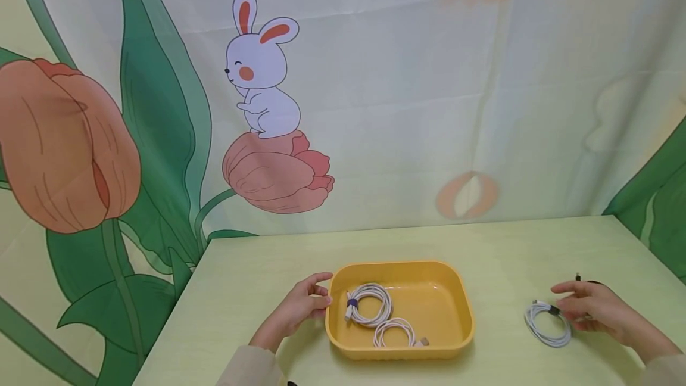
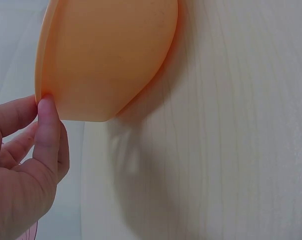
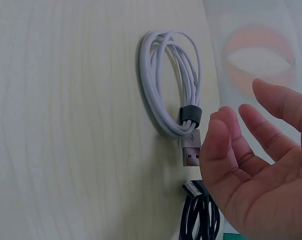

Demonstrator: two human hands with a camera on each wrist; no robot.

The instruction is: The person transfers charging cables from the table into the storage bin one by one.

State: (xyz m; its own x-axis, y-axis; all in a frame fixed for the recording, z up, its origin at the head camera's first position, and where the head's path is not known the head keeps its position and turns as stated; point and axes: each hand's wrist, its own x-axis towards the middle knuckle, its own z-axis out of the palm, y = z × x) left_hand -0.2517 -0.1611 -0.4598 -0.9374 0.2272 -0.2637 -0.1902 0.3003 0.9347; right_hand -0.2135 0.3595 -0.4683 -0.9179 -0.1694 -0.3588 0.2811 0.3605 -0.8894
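My left hand [image 1: 300, 305] pinches the left rim of a yellow tray [image 1: 439, 311], with the thumb pressed on the outer wall [image 2: 111, 55] in the left wrist view. Inside the tray lie a thick white cable coil [image 1: 386, 308] with a dark blue strap and a thinner white USB cable [image 1: 421, 342]. To the tray's right, my right hand [image 1: 595, 308] hovers with loosely curved fingers, holding nothing. Just beside its fingertips lies a white USB cable [image 3: 146, 82], coiled and bound by a black strap [image 3: 190, 114]. A black cable bundle [image 3: 204, 215] sits close to it, mostly hidden behind the hand in the head view.
The pale wood-grain table [image 1: 257, 267] ends at a printed cloth backdrop [image 1: 386, 106] with tulips and a rabbit. A small dark object [image 1: 292, 383] shows at the bottom edge of the head view, near the left sleeve.
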